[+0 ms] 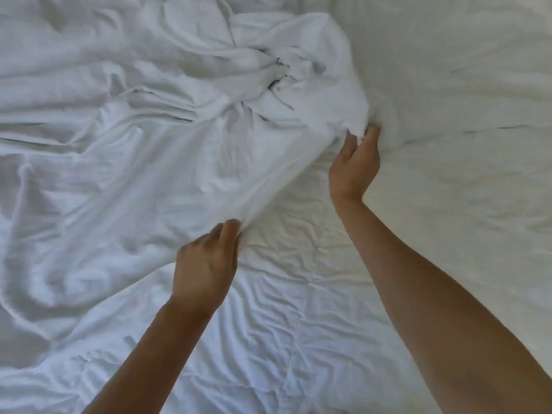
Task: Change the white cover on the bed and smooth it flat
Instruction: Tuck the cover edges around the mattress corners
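A: Status check. Where's the cover [149,162]?

B: Bunched on the left half of the bed [448,85], edge running diagonally between both hands. Knotted wad near top centre.

A: Grip?

B: Left hand [206,264] pinches the near part of the edge, fingers curled into the fabric. Right hand [355,162] pinches the far part, thumb and fingers closed on a fold.

A: Step?

B: Looks like spreading the cover across, not smoothing yet. Right half is bare cream bedding.

A: Next?

B: My guess: pull the edge right with both hands, keep tension even, and free that wad or it'll drag.
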Motion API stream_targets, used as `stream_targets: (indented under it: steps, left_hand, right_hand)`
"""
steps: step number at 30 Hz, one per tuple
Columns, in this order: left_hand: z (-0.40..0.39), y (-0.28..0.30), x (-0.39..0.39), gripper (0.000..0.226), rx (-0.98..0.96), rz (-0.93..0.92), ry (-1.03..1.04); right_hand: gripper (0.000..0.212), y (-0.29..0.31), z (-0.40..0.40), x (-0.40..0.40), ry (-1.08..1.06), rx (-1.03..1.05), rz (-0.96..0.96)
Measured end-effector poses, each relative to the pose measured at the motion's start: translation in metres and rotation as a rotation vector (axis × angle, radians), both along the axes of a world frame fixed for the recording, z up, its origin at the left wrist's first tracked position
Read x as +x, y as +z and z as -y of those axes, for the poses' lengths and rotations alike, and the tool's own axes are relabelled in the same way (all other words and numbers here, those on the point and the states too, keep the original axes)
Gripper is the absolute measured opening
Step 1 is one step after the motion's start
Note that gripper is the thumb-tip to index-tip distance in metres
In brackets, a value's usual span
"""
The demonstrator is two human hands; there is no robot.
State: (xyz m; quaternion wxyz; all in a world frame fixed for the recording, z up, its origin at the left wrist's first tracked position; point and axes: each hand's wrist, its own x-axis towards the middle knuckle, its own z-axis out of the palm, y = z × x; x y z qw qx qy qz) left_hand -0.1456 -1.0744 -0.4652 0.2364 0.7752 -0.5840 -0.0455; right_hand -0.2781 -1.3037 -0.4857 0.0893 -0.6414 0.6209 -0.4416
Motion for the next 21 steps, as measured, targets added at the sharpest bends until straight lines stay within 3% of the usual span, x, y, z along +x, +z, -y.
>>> stream_targets:
  steps: [4, 6, 9, 12, 14, 16, 18, 20, 21]
  left_hand:
    - [-0.007, 0.046, 0.026, 0.019, -0.173, 0.019, 0.016]
    - [-0.023, 0.060, 0.043, 0.022, -0.197, 0.053, 0.060]
    - [-0.056, 0.056, 0.082, 0.030, -0.008, -0.037, 0.265]
    - [-0.070, 0.025, 0.113, 0.044, 0.181, 0.029, 0.352]
    - [-0.064, 0.009, 0.106, 0.041, 0.231, 0.169, 0.304]
    - [-0.051, -0.002, 0.090, 0.052, 0.196, 0.242, 0.190]
    - [-0.037, -0.009, 0.065, 0.057, 0.157, 0.265, 0.020]
    - [-0.025, -0.024, 0.047, 0.053, 0.155, 0.273, -0.158]
    - [-0.019, -0.033, 0.042, 0.052, 0.170, 0.276, -0.215]
  right_hand:
    - [0.024, 0.108, 0.052, -0.029, -0.009, -0.395, 0.028]
    - [0.026, 0.170, 0.078, -0.036, -0.074, -0.509, -0.055]
    - [0.028, 0.223, 0.102, -0.035, -0.033, -0.342, -0.401]
    - [0.037, 0.191, 0.110, -0.015, 0.133, -0.077, -0.616]
    - [0.055, 0.134, 0.099, -0.007, 0.278, 0.164, -0.741]
    - [0.071, 0.076, 0.069, -0.006, 0.292, 0.374, -0.788]
    - [0.065, 0.039, 0.026, -0.013, 0.223, 0.262, -0.642]
    - [0.040, 0.025, -0.022, -0.017, 0.282, -0.114, -0.441]
    - [0.027, 0.020, -0.049, -0.019, 0.425, -0.277, -0.384]
